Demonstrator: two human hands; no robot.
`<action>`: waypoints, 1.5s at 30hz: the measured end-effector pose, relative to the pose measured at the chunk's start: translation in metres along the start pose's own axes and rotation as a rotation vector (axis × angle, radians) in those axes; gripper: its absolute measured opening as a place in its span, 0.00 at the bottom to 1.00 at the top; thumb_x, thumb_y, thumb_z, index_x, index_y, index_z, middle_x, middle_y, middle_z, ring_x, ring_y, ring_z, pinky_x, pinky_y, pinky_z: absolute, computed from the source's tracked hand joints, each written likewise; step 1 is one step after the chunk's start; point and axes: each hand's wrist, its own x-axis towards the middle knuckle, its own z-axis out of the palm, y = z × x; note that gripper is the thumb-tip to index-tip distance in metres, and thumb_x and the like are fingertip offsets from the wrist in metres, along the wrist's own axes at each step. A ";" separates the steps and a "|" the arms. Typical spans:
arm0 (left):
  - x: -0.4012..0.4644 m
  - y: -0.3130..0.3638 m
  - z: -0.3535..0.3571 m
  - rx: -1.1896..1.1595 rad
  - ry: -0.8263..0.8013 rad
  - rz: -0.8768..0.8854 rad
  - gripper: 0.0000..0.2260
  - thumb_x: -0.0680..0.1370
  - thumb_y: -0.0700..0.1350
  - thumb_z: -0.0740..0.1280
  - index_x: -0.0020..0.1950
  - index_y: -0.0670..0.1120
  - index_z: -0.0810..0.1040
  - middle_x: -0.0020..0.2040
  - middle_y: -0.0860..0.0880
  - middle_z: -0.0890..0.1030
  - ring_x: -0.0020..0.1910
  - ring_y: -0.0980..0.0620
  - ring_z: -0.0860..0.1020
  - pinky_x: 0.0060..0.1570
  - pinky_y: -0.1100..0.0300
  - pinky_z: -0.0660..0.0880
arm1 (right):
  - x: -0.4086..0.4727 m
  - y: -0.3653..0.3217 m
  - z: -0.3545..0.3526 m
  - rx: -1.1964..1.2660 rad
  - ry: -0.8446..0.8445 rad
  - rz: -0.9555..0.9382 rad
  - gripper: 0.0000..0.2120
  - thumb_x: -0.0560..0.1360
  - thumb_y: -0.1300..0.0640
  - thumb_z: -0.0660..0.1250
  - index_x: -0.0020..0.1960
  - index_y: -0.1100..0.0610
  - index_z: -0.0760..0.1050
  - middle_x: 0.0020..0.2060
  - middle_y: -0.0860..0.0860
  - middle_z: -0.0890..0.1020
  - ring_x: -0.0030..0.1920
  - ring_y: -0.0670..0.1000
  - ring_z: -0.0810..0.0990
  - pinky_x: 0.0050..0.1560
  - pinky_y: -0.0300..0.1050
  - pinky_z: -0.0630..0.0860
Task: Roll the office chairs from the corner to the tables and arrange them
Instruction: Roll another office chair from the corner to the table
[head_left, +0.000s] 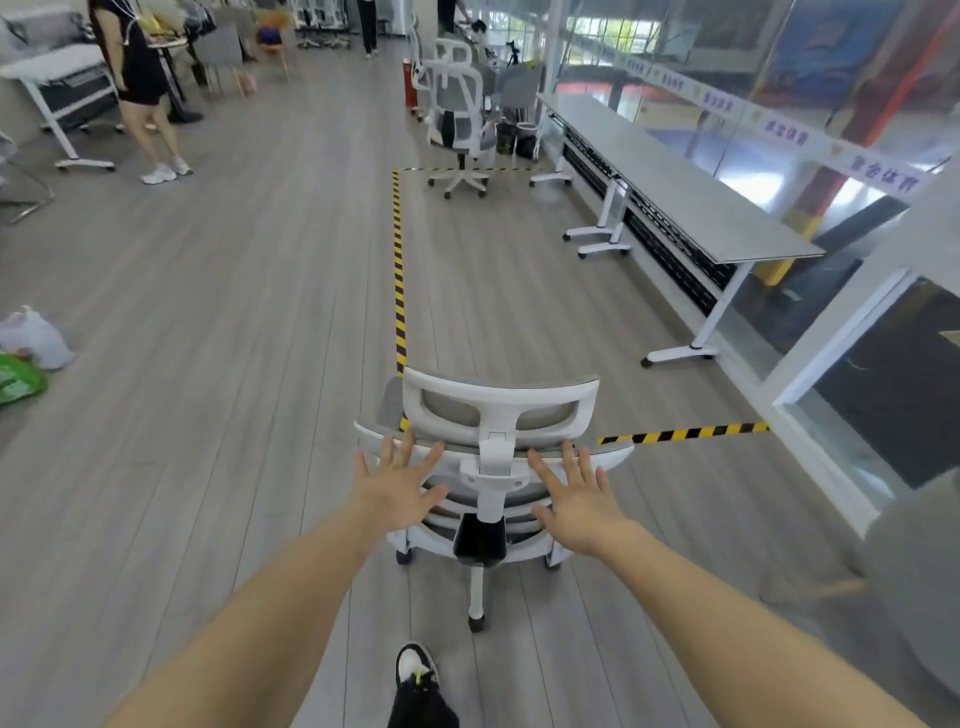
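Note:
A white office chair (498, 410) with grey mesh stands right in front of me, its back toward me, at the corner of the taped floor area. My left hand (397, 486) and my right hand (576, 493) are stretched out with spread, straight fingers at the top edge of its backrest, one on each side of the headrest post. More white office chairs (460, 117) stand far ahead, at the end of the grey tables (670, 176) that run along the glass wall on the right.
Yellow-black floor tape (399, 270) marks a rectangle beside the tables. A person (137, 78) stands at the far left near a white desk (62, 78). Bags (31, 348) lie on the floor at left. My foot (415, 670) is below the chair base.

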 end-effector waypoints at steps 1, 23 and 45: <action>0.022 -0.009 -0.012 -0.001 -0.013 0.002 0.31 0.82 0.71 0.45 0.82 0.66 0.35 0.83 0.49 0.31 0.82 0.41 0.35 0.75 0.28 0.40 | 0.023 -0.002 -0.008 0.002 0.010 0.000 0.37 0.84 0.38 0.53 0.79 0.34 0.27 0.80 0.55 0.27 0.79 0.60 0.26 0.81 0.62 0.37; 0.481 -0.170 -0.258 0.003 -0.105 0.003 0.35 0.81 0.72 0.50 0.81 0.66 0.35 0.83 0.48 0.31 0.82 0.39 0.34 0.73 0.27 0.39 | 0.524 -0.036 -0.222 0.027 -0.070 0.016 0.34 0.85 0.37 0.52 0.81 0.35 0.32 0.81 0.55 0.29 0.80 0.60 0.28 0.81 0.63 0.41; 0.990 -0.334 -0.512 0.057 -0.085 -0.017 0.37 0.80 0.72 0.52 0.82 0.64 0.36 0.84 0.49 0.33 0.83 0.38 0.38 0.72 0.24 0.39 | 1.082 -0.054 -0.439 0.053 0.030 -0.014 0.30 0.85 0.38 0.49 0.82 0.33 0.39 0.83 0.53 0.37 0.82 0.57 0.34 0.81 0.65 0.44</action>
